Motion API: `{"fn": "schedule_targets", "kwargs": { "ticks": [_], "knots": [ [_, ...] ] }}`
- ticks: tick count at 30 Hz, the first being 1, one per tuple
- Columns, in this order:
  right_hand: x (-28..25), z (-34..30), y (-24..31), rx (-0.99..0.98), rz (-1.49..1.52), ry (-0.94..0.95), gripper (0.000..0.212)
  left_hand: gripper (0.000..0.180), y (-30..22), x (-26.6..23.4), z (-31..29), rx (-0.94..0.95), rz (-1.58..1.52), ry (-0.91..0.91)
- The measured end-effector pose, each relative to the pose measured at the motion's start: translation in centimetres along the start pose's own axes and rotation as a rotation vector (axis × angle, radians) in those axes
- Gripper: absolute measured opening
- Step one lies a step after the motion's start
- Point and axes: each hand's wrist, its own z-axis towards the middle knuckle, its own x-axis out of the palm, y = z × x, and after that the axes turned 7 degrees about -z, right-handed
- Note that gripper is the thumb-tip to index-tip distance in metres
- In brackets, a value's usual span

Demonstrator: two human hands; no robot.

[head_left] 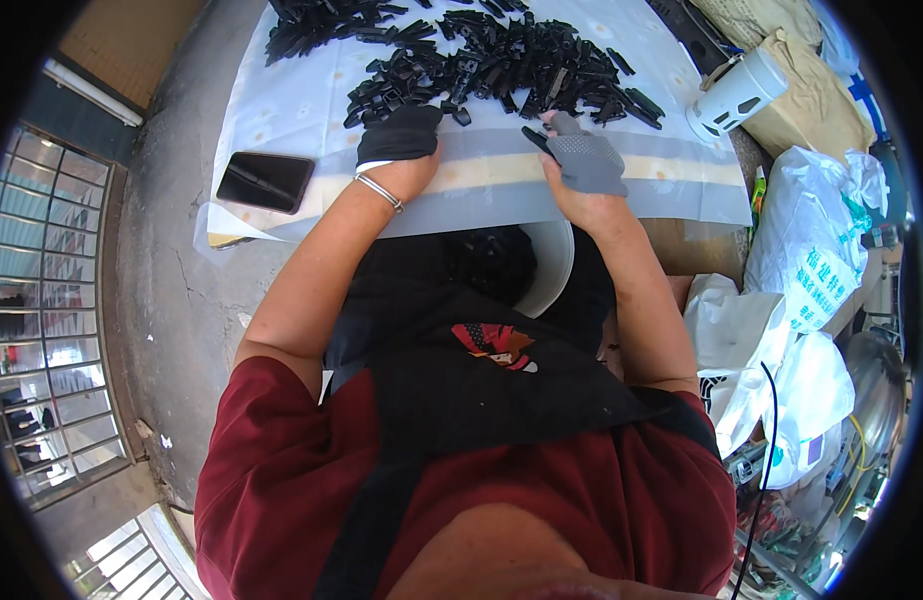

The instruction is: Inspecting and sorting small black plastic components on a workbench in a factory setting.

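My left hand [402, 138], in a black glove, rests at the near edge of a heap of small black plastic pieces [522, 62]. Its back faces up and its fingers are hidden, so whether it grips anything does not show. Over the near part of the table, my right hand [585, 160] wears a grey fingerless glove with a dotted surface. Thumb and fingers are closed on a slim black plastic piece [538, 139], which points up and to the left. The heap lies just beyond both hands.
A black phone [266, 182] lies on the white-covered table [312, 110], left of my hands. A white tumbler [739, 94] stands at the right edge. Below the table edge, a white bucket [554, 270] sits by my lap. White plastic bags [807, 235] crowd the right side.
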Motion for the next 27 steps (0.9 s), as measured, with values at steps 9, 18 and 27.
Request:
{"fn": "schedule_targets", "kwargs": {
  "ticks": [9,18,27],
  "knots": [
    [-2.2,-1.8,5.0,-0.268,0.556,0.185,0.028,0.036,-4.2,-5.7,-2.5,-0.014,-0.881,0.626],
    [-1.6,-2.3,6.5,-0.116,0.229,0.074,0.022,0.033,-5.3,-3.0,-5.2,-0.403,-1.081,0.355],
    [-3.4,-2.3,4.8,-0.123,0.311,0.127,0.025,0.041,-4.0,-3.2,-5.2,-0.384,-1.308,0.336]
  ]
}}
